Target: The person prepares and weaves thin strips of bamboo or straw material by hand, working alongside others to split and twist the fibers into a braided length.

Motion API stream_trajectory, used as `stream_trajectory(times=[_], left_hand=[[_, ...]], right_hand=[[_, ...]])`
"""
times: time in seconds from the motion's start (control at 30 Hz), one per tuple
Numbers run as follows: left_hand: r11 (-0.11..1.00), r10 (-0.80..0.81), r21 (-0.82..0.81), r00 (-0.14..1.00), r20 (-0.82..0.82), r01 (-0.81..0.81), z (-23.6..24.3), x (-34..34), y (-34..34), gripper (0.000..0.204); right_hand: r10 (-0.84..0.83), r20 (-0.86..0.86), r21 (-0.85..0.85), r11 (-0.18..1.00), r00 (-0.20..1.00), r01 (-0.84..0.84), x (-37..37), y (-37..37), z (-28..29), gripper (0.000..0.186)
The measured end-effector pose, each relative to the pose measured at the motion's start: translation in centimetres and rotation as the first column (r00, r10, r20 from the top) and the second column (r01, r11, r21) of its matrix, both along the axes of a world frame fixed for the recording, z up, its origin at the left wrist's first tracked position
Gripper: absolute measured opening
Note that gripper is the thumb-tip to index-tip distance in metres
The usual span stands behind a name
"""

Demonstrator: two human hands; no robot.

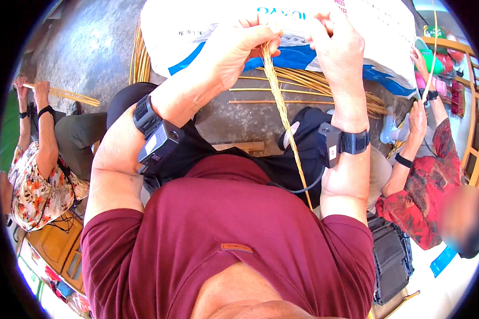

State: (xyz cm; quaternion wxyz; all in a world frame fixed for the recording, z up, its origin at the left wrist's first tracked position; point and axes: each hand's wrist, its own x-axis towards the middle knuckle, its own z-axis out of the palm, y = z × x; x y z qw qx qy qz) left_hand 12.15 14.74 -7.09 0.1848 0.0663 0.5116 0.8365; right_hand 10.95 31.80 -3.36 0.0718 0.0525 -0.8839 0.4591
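Grey floor [90, 42] spreads around a seated person in a maroon shirt [239, 207] and black trousers. Nearest, just right of the shirt, stands a black case [389, 260]. A straw braid [279, 95] slants up from the shirt's far edge, over the trousers, thin at its near end and thicker and frayed toward the top. Each forearm wears a strapped black box, the left one [160, 142] and the right one [329, 144]. At the top of the braid, the left hand [245, 42] grips it between thumb and fingers. Level with it and apart from it, the right hand [341, 45] has its fingers curled in; whether they pinch a strand, I cannot tell.

Beyond the braid, loose straw [298, 78] lies on the floor along the near edge of a white and blue sack [197, 18], reaching past its near right corner. More straw [140, 56] lies beside the sack's left edge. Off left, a co-worker in a flowered shirt [29, 199] holds several stalks [69, 94] in both hands. Off right, another in a red and black shirt [423, 178] raises both hands beside a long stalk [435, 48], near a wooden rack [476, 106].
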Motion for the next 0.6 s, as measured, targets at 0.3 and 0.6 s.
stream_trajectory(times=[0.3, 0.6], left_hand=[[0.998, 0.034, 0.058, 0.999, 0.014, -0.035, -0.4, -0.9, 0.2, 0.013], [0.999, 0.008, -0.036, 0.999, -0.051, -0.010, -1.6, -1.9, 0.2, 0.013]], right_hand=[[0.277, 0.130, -0.208, 0.947, 0.952, -0.247, -0.4, -0.1, 0.0, 0.016], [0.243, 0.072, -0.102, 0.966, 0.967, -0.236, -1.0, -0.2, -0.8, 0.018]])
